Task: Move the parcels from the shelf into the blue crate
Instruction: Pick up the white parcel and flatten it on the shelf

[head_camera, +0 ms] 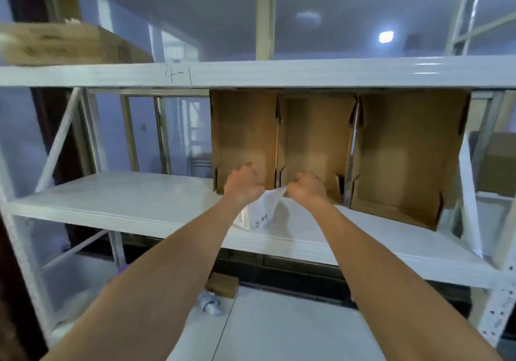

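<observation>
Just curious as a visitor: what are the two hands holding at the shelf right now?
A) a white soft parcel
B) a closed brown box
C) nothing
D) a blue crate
A: the left hand and right hand both grip the top edge of a white parcel in front of the open cardboard boxes.

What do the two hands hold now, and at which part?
Both the left hand and right hand grip one white parcel by its top edge.

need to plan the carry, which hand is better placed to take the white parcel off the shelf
Neither clearly: left hand and right hand both grip the top edge of the white parcel, which hangs past the shelf edge. The blue crate isn't in view, so the frame favours no side.
</observation>
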A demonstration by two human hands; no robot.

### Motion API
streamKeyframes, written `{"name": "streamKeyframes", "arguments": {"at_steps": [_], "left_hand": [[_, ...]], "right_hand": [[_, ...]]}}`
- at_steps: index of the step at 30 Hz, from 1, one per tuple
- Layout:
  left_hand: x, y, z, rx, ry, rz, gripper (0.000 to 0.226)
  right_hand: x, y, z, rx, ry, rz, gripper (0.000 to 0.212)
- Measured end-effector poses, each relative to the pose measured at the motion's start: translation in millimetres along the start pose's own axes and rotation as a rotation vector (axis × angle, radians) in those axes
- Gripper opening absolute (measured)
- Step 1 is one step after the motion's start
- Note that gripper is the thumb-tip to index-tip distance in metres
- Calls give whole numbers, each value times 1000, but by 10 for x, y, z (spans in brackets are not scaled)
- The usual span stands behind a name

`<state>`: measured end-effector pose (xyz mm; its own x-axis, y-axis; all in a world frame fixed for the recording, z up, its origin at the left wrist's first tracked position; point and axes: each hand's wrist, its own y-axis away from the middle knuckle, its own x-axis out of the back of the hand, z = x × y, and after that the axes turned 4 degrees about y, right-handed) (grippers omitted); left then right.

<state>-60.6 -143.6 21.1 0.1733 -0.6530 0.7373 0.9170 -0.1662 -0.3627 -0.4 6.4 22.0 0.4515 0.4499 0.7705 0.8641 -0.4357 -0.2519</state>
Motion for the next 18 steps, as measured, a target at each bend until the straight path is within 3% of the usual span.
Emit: {"name": "streamKeyframes", "arguments": {"at_steps": [3, 5, 10, 18], "left_hand": [[116, -89, -227, -9, -226, -290, 101], [120, -99, -369, -32, -263, -341, 114], [144, -132, -519, -59, -293, -261, 109], [85, -147, -564, -46, -180, -303, 90]], "right_hand": [[-104, -90, -255, 70, 65, -12, 33], [-222, -120, -357, 99, 113, -77, 36], [-432, -160, -361, 98, 219, -129, 33], [-573, -238, -213, 78, 270, -90, 36]]}}
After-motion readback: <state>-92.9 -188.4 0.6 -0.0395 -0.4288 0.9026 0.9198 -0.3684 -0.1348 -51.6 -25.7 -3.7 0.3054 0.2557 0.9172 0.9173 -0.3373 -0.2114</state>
